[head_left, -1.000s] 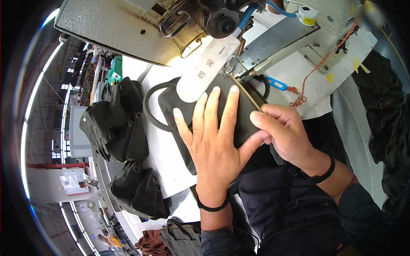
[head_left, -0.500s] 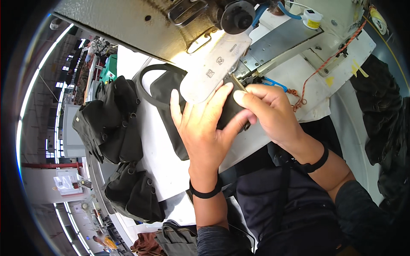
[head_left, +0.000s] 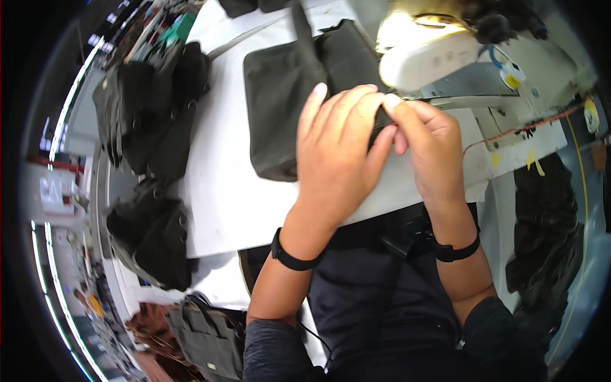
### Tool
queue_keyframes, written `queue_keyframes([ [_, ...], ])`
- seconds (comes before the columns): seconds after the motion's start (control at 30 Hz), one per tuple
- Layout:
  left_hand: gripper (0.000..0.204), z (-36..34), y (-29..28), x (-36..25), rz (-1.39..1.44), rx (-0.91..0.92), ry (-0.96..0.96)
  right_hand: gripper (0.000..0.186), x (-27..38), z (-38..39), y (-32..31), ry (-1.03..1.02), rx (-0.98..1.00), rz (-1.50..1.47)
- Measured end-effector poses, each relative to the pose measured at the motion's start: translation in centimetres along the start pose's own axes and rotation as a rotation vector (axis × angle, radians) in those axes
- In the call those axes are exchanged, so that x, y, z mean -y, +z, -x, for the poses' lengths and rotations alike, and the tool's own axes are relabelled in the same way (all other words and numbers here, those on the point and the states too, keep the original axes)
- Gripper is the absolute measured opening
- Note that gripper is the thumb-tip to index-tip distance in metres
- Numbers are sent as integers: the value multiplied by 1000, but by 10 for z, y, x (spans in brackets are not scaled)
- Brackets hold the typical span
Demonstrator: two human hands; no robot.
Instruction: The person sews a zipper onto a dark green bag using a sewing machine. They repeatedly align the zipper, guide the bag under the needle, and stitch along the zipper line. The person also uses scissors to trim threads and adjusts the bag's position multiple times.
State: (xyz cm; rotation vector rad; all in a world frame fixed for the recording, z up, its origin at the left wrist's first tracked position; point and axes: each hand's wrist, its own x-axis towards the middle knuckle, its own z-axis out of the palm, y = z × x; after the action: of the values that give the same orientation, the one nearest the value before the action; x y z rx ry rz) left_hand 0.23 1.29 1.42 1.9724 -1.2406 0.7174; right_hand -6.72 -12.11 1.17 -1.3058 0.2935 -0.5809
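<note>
Dark olive fabric bag point(head_left: 273, 114) lies on the white tabletop point(head_left: 223, 210), back from the near edge, beside the sewing machine point(head_left: 439, 58). Left hand point(head_left: 337, 146) rests flat on the bag, fingers extended, thumb apart. Right hand point(head_left: 433, 146) has thumb and forefinger clamped on the bag's machine-side edge. Two dark backpacks point(head_left: 146, 114) line the tabletop's left edge.

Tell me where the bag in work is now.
In the head view, the dark bag lies at upper centre on the white table, partly under the left hand, with the sewing machine at right.
</note>
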Motion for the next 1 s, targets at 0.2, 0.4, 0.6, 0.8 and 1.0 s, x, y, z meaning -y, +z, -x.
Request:
queue_keyframes([
  [0.2,60,17,20,-19,-57,-98,-104,30,8,0,-7,21,76,28],
  [0.4,38,4,10,-12,-123,-135,-41,30,13,4,-22,-22,100,85],
  [0.6,30,-2,9,-7,-125,-138,46,25,21,5,-24,186,151,-163],
  [0.8,26,0,9,-5,-135,-150,120,21,5,10,-20,166,95,-254],
  [1.0,23,-5,12,2,-124,-158,99,22,7,4,-13,142,50,-270],
])
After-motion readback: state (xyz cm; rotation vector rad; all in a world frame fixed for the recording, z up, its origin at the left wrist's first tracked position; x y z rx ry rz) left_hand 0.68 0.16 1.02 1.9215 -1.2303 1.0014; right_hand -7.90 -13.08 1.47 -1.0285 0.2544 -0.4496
